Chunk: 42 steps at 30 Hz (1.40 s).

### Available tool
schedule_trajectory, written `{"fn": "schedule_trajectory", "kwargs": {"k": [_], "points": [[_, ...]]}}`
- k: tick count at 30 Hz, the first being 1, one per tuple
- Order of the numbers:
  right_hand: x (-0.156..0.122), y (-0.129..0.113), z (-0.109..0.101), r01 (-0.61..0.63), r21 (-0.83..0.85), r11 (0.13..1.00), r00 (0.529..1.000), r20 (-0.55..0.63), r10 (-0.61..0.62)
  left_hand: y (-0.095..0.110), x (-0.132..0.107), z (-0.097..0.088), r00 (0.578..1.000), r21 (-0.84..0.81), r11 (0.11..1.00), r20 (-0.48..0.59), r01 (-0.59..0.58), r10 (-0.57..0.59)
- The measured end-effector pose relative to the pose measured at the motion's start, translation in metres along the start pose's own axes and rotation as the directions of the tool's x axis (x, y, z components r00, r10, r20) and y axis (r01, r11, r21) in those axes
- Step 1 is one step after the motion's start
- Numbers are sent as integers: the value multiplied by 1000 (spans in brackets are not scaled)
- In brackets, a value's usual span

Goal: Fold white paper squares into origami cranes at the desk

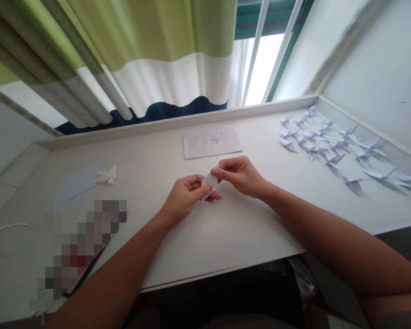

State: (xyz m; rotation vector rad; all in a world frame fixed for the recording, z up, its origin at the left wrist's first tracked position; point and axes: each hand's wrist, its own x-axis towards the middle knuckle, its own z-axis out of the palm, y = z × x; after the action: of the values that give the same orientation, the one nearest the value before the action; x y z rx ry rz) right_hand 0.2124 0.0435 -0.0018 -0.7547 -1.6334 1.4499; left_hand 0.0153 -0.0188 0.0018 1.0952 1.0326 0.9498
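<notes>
Above the middle of the white desk [150, 228], my left hand [187, 198] and my right hand [239, 176] pinch a small piece of folded white paper [209, 184] between their fingertips. The fold's lower end is partly hidden by my left fingers. Several white origami cranes [332, 146] stand in loose rows at the desk's right end, well beyond my right hand. A printed paper sheet with a ruled table [211, 142] lies ahead of my hands, not touching them.
Left of my hands lie pale paper sheets [77, 183] and a crumpled white tissue [106, 176]. A pixelated, blurred object [82, 246] sits at the near left. A raised lip [178, 121] runs along the desk's far edge, with a striped curtain [140, 59] and window beyond.
</notes>
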Motion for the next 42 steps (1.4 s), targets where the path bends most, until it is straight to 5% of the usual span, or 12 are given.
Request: {"fn": "schedule_trajectory", "kwargs": {"k": [21, 35, 42], "points": [[2, 3, -8, 47, 154, 987, 994, 95, -62, 3, -1, 0, 998, -83, 996, 46, 34, -30], [0, -1, -3, 71, 14, 997, 996, 49, -72, -2, 2, -2, 1000, 42, 999, 3, -6, 6], [0, -3, 1, 49, -59, 997, 999, 5, -49, -6, 4, -1, 938, 329, 899, -89, -290, 335]]}}
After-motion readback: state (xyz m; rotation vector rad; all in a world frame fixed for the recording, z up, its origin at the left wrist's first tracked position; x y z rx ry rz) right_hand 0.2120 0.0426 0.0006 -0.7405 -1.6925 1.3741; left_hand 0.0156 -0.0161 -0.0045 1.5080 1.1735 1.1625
